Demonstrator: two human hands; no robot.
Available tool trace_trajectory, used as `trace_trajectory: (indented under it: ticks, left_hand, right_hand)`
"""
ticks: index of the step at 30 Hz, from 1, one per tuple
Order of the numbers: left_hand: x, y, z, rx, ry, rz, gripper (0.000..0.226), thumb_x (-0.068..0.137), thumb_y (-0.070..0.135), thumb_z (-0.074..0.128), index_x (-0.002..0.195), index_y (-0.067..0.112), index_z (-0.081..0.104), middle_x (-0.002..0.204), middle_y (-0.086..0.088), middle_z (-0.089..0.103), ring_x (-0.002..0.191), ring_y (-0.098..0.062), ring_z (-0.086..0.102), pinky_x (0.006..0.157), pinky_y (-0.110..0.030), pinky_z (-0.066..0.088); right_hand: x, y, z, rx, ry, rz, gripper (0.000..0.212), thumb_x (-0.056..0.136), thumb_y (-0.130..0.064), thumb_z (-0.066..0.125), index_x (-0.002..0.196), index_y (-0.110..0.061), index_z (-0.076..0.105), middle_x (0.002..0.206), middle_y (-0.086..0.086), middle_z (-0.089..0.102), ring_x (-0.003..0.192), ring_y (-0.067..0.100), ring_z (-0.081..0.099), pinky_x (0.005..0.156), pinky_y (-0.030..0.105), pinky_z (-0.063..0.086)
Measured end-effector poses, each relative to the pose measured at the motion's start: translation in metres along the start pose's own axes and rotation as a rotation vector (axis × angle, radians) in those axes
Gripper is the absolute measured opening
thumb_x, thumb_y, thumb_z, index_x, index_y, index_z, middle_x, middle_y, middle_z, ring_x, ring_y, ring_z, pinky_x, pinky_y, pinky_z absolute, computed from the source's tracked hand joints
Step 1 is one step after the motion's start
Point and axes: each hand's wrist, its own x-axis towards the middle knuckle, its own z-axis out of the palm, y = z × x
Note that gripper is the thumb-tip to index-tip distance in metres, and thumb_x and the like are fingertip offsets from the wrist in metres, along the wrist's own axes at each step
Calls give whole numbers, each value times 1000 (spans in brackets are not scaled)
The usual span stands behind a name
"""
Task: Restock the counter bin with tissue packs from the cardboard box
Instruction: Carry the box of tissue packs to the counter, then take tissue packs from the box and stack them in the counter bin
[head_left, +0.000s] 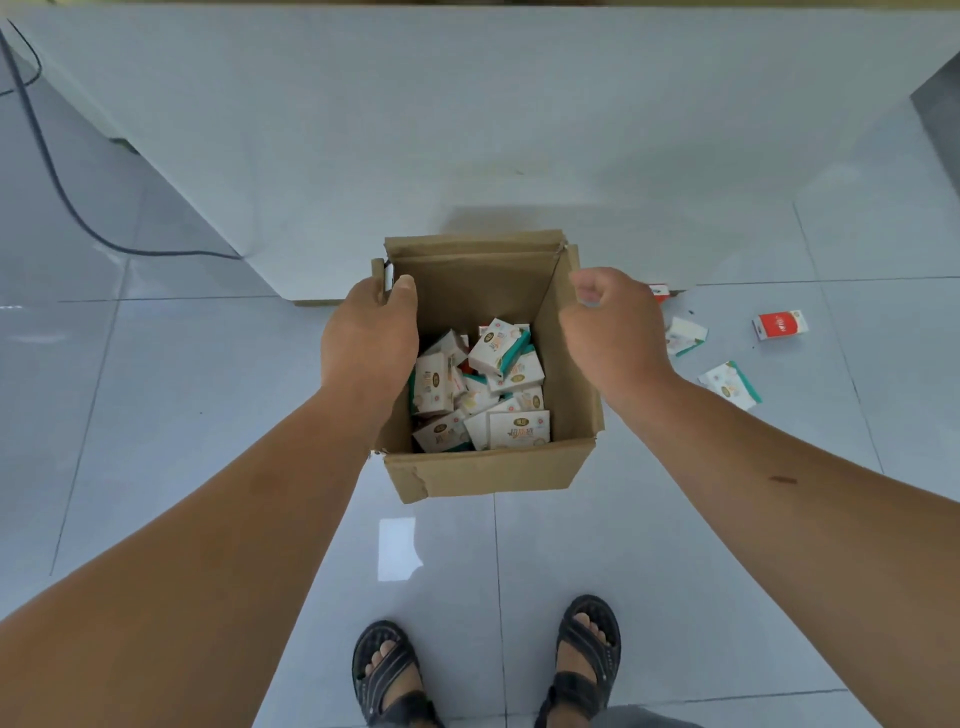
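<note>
**Tissue packs heaped in the open box on the floor**

Tissue packs (480, 389), mostly white with teal edges and a little red showing among them, lie jumbled in the bottom of a cardboard box (488, 470). They fill only its lower part. The box stands open-topped on the pale tiled floor (182, 415), its far side close against the foot of a white counter front (467, 130).

The person's left hand (371, 338) grips the top edge of the box's left wall. The thumb is hooked inside and the fingers are hidden on the outer side. The right hand (615, 332) is over the rim of the right wall with its fingers curled in. From this angle it cannot be told whether they clasp the cardboard or hold nothing. Both bare forearms reach down to the box from the lower corners of the view.

To the right of the box, four loose packs lie on the tiles. A red pack (780, 325) lies well apart from the box. Two white-and-teal ones (684, 335) (730, 384) lie nearer, and another red one (658, 292) peeks out just behind the right hand.

A dark cable (52, 171) trails over the floor at the far left. Below the box, the person's feet stand in dark sandals (587, 644).
</note>
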Motion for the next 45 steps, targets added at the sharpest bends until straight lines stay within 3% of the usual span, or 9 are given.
trace_trajectory:
  ticks: [7, 11, 18, 23, 28, 32, 36, 39, 45]
  left_hand:
    - [-6, -23, -3, -42, 99, -102, 35, 100, 35, 36, 67, 23, 41, 64, 5, 41, 63, -17, 40, 65, -35, 33]
    - [-3, -15, -6, -103, 122, -212, 40, 100, 42, 36, 82, 14, 57, 76, 3, 51, 86, -22, 58, 78, -46, 52]
    - [11, -16, 29, -119, -46, -332, 34, 104, 44, 39, 74, 34, 49, 84, 5, 57, 82, -13, 56, 88, -43, 54]
    - [36, -44, 50, -150, -136, -455, 43, 105, 51, 35, 136, 30, 54, 99, 9, 52, 103, -21, 51, 99, -47, 51]
    - [58, -68, 67, -168, -170, -474, 50, 103, 55, 36, 147, 34, 44, 122, 6, 56, 103, -17, 51, 85, -39, 47]
    - [75, -78, 87, -296, -162, -682, 33, 102, 54, 43, 118, 28, 56, 100, 3, 61, 86, -18, 57, 76, -37, 49]
    - [95, -98, 115, -547, -95, -975, 24, 100, 41, 56, 98, 17, 59, 96, -9, 59, 77, -31, 54, 106, -62, 37]
    - [109, -118, 139, -661, -31, -1094, 22, 100, 37, 57, 101, 15, 60, 101, -12, 63, 79, -35, 56, 110, -70, 27]
    - [144, -153, 177, -781, -47, -1175, 50, 90, 55, 64, 127, 22, 62, 116, -11, 70, 100, -35, 66, 63, -49, 53]
  right_hand:
    - [1, 23, 9, -8, -79, 68, 47, 93, -6, 51, 140, -14, 53, 140, 4, 56, 118, 9, 56, 53, -3, 35]
    - [6, 29, 10, -13, -123, 119, 47, 93, -6, 50, 140, -14, 53, 138, 4, 58, 120, 13, 57, 54, 4, 37]
    - [21, 30, 30, -47, -189, 170, 48, 94, -6, 51, 140, -17, 52, 138, 2, 58, 124, 13, 55, 57, 7, 33]
    - [39, 30, 54, -89, -179, 181, 44, 98, -10, 51, 140, -20, 51, 137, -1, 58, 99, -2, 48, 45, 4, 35]
    - [56, 38, 76, -108, -173, 182, 45, 97, -11, 52, 140, -21, 51, 134, -3, 59, 70, -6, 46, 49, 7, 39]
    - [73, 57, 108, -125, -246, 179, 49, 96, -14, 56, 143, -24, 47, 136, 1, 58, 98, 8, 59, 67, 22, 55]
    - [97, 80, 153, -203, -405, 206, 62, 90, -14, 60, 148, -21, 40, 140, 12, 47, 119, 28, 54, 98, 42, 51]
    - [111, 98, 181, -278, -434, 211, 66, 89, -21, 60, 150, -22, 36, 146, 16, 33, 128, 37, 43, 107, 45, 42]
    - [143, 122, 221, -406, -421, 140, 67, 94, -34, 58, 152, -36, 26, 162, 12, -6, 146, 40, 5, 114, 51, 30]
